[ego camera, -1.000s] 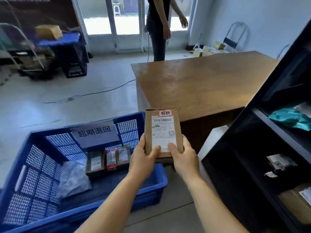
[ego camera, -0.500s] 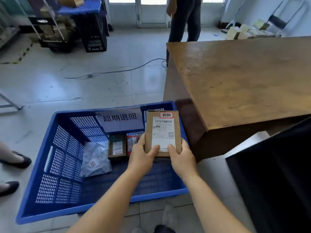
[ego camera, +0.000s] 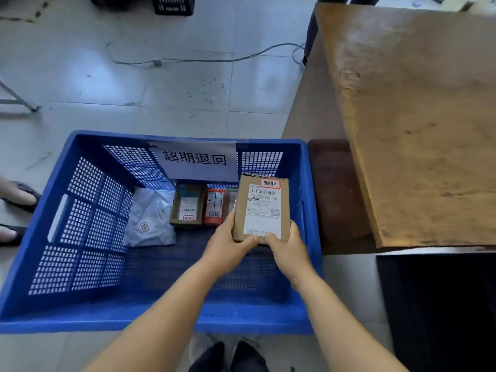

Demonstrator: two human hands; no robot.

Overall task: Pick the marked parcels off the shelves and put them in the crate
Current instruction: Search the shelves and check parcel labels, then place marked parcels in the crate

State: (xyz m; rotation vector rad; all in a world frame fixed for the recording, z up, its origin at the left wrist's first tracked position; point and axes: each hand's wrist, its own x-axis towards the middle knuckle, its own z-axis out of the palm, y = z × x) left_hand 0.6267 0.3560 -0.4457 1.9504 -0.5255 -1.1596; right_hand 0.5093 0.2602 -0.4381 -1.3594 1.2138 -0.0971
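The marked cardboard parcel (ego camera: 261,208) hangs inside the blue crate (ego camera: 80,315) at its right end, not yet set down, its lower edge pinched between the left hand (ego camera: 228,247) and the right hand (ego camera: 288,249). Beside it, against the far wall, already lie a grey mailer bag (ego camera: 150,218) and a few small boxes (ego camera: 198,204). So several picks look done, this one nearly; what remains on the shelves is out of view.

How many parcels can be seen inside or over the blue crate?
5: a grey bag, a brown box, a red box, a half-hidden box, and one box held by both hands. More may be hidden.
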